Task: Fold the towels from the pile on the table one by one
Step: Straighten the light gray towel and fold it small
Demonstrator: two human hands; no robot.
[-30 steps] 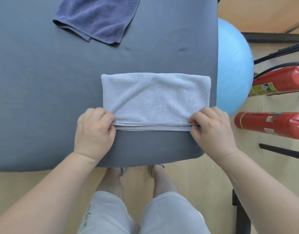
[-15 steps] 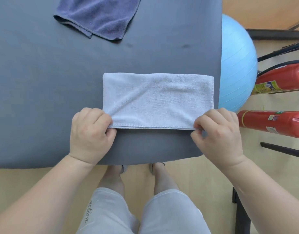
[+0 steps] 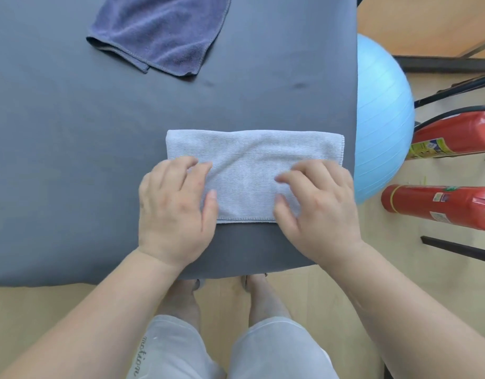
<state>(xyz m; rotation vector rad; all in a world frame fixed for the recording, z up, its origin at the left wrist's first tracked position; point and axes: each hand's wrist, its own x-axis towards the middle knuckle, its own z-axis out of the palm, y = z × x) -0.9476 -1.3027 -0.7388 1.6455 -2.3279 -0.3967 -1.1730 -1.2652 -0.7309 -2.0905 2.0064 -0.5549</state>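
A light grey towel [image 3: 247, 165], folded into a wide rectangle, lies flat near the front right of the dark grey table [image 3: 71, 160]. My left hand [image 3: 175, 206] rests flat on the towel's left end with fingers spread. My right hand [image 3: 318, 203] lies on the towel's right end, its fingers slightly bent and blurred. Both hands cover the towel's near corners. A dark blue towel [image 3: 162, 31] lies loosely folded at the far edge of the table, partly cut off by the frame.
A light blue exercise ball [image 3: 381, 116] sits right beside the table's right edge. Two red fire extinguishers [image 3: 441, 206] lie on the wooden floor further right, among black metal bars. My legs and feet stand under the table's front edge.
Both hands let go of the towel's near corners, which they were pinching, and moved forward onto the towel, now lying flat on its two ends.
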